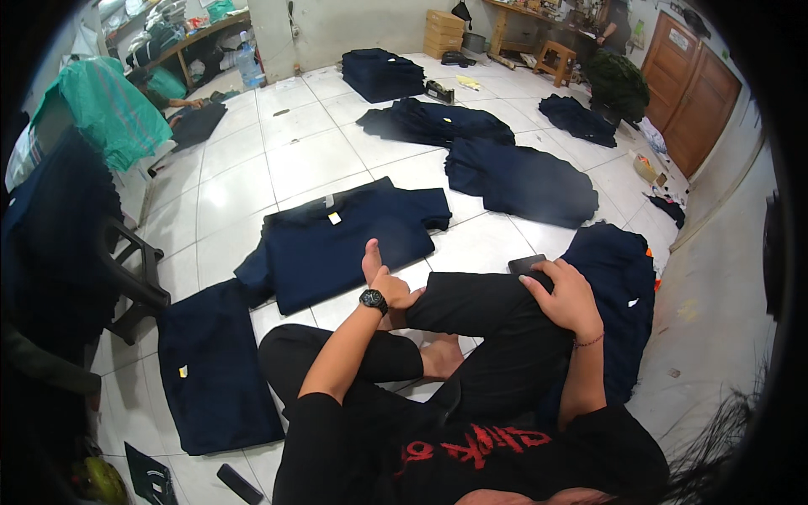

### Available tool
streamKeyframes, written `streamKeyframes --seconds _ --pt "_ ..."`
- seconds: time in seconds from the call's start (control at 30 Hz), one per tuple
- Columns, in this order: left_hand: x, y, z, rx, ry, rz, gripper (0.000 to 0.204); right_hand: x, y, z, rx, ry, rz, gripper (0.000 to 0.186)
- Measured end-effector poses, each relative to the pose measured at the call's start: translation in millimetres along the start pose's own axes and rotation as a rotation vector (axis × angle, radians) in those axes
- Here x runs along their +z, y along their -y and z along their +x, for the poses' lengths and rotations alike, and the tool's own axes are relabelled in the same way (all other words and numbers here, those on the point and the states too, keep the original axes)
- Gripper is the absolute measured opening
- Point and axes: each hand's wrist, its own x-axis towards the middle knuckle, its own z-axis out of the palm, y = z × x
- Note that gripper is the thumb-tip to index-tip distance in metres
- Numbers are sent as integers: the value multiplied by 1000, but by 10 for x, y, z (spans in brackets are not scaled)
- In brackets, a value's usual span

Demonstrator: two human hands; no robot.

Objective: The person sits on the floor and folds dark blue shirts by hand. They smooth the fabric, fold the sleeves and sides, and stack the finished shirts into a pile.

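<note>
I sit cross-legged on the floor in black trousers. My left hand (pixel 393 290), with a black watch (pixel 371 298) on its wrist, grips my raised ankle near the trouser hem; some of its fingers are hidden. My right hand (pixel 572 299) lies spread over my bent knee, holding nothing. Just past it is a dark flat object (pixel 527 264), partly hidden. In front lies a neat stack of navy shirts (pixel 353 248) with a small pale label. To my left is a folded navy garment (pixel 217 370), to my right a navy garment pile (pixel 619 269).
More navy piles (pixel 522 181) lie further off on the white tiles. A dark plastic stool (pixel 139 286) stands at left under draped cloth, beside a green sack (pixel 109 109). A phone (pixel 240 484) lies near left. Other people work at the back left and back right, near a wooden stool (pixel 555 59).
</note>
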Motion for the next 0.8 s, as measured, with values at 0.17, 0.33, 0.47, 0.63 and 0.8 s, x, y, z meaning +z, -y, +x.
streamKeyframes --seconds 0.17,0.33,0.47,0.63,0.8 --pt "416 130 122 28 -519 -269 64 -37 65 -72 8 -55 14 42" --pt "113 0 -73 202 -746 -192 46 21 34 -83 -37 -91 -32 41" --pt "-981 179 -753 45 -1595 -555 32 13 85 -144 -20 -77 -89 45" --pt "-1182 1202 -1721 -114 -1778 -1006 13 92 -7 -64 56 -49 -200 56" --pt "-177 2075 -2064 -554 -1324 -706 27 402 -325 295 10 30 -207 56"
